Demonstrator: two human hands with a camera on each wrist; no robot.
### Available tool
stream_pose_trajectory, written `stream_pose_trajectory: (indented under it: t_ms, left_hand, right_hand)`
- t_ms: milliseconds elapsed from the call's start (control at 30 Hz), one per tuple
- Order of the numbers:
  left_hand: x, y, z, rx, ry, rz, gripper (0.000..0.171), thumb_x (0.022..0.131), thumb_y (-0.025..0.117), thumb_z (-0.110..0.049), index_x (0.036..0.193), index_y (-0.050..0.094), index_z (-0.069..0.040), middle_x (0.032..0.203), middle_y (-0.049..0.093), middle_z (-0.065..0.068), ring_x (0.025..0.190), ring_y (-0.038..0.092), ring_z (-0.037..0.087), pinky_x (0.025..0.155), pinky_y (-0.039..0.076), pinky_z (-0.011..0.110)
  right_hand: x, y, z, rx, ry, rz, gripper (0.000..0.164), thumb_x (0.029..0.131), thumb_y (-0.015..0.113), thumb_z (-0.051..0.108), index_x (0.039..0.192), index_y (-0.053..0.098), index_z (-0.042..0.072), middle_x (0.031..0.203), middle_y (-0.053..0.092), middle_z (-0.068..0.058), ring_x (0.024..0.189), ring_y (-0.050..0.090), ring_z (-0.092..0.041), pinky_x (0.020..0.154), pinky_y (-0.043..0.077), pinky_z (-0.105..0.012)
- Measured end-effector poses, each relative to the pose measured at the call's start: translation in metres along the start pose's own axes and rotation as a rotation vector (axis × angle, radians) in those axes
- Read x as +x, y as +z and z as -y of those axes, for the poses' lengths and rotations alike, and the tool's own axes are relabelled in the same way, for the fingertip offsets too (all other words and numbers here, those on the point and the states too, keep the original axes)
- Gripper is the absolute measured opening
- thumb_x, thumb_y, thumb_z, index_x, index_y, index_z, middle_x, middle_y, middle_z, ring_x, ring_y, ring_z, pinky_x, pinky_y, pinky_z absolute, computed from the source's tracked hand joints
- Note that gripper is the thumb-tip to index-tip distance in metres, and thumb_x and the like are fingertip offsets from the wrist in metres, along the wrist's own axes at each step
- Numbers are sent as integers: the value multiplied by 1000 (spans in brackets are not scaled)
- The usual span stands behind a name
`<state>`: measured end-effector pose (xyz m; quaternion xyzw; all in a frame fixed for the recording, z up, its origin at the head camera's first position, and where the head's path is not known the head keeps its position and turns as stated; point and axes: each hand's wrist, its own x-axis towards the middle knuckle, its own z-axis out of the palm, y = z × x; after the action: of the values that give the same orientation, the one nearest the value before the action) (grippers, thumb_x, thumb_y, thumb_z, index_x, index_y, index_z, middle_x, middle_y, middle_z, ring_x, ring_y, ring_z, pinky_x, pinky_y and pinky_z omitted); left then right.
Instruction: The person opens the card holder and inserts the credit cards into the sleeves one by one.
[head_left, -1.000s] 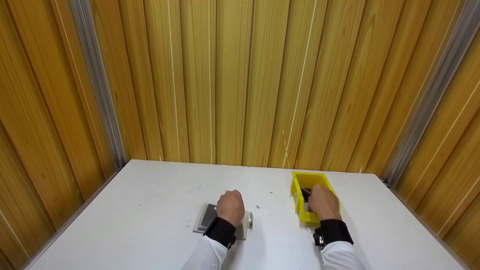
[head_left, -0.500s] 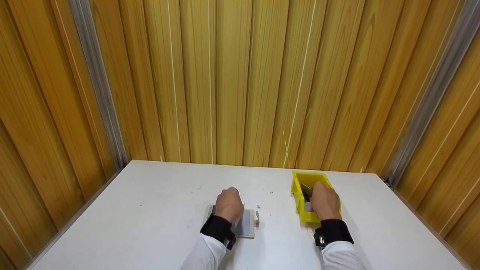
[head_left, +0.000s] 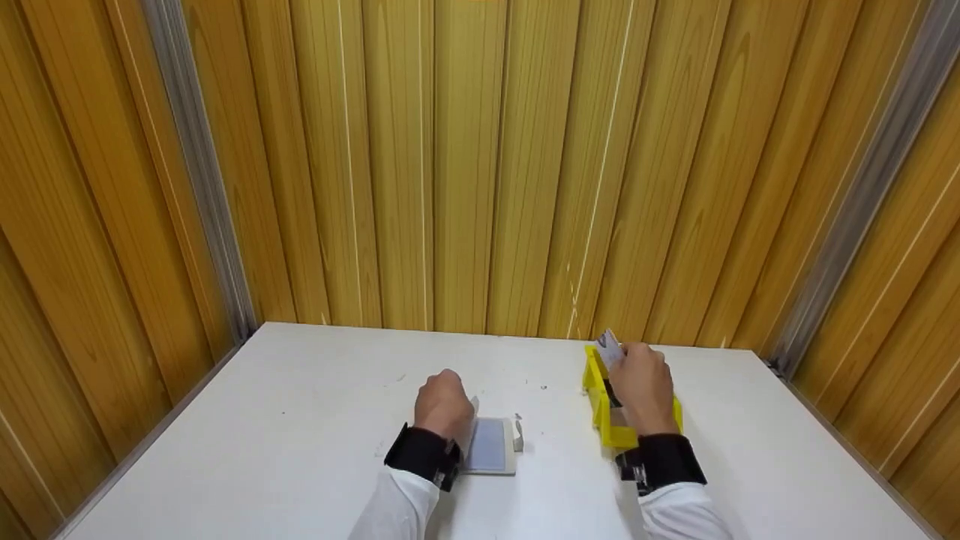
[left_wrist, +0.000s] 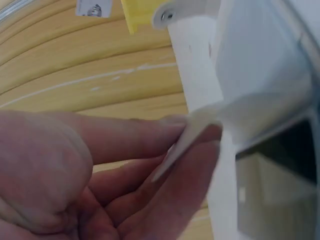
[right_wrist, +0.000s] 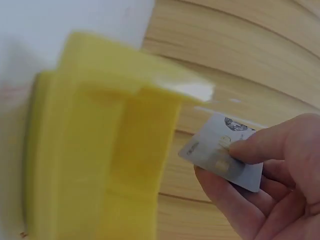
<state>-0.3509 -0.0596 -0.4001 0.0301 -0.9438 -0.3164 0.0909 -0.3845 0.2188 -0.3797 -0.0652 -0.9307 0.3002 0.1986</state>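
Observation:
My left hand is at an open card holder lying on the white table. In the left wrist view its thumb and fingers pinch the edge of a pale, thin page of the holder, which stands up from it. A strap with a metal snap sticks out at the holder's far side. My right hand holds a silvery bank card with a chip, thumb on its face and fingers behind. That card is raised over the yellow bin, whose contents are mostly hidden behind the hand.
The white table carries the bin to the right of the card holder, with a gap between them. Small dark specks lie on the tabletop. A wood-patterned wall rises behind the table's back edge, with similar panels at both sides.
My right hand has risen from inside the yellow bin with the bank card. My left hand has moved a little left, and more of the card holder's right part shows.

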Motion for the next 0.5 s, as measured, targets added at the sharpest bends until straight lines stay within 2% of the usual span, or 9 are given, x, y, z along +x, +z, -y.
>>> stream_pose_trajectory:
  t_ms: [133,233,333,500]
  left_hand:
    - [3,-10,9,29,-17,30,10,83,65,2,91,71,4,86,72,18,69,60,24,62,51,38]
    - [5,-17,16,56,-35,54,12,82,63,1,92,70,3,85,71,17,68,58,25,59,49,37]
    - [6,-21,22,73,-52,75,13,81,64,-1,93,70,2,87,71,17,70,61,26,61,51,38]
    - [9,-24,33,68,-63,94,15,81,63,-2,95,69,2,89,71,17,72,60,26,63,51,37]
  right_hand:
    - [-3,-4,21,191,87,172,42,98,54,9,139,48,-3,139,57,-27,121,61,-39,102,53,-51]
    - [-7,1,34,356,150,289,40,99,52,11,137,42,1,140,52,-24,120,57,-35,101,54,-47]
    - [-12,13,44,457,185,348,32,100,50,15,129,47,1,135,54,-21,114,57,-31,94,56,-40]
    - [-23,36,53,512,188,443,29,98,55,16,121,60,0,129,61,-21,99,64,-25,87,61,-36]
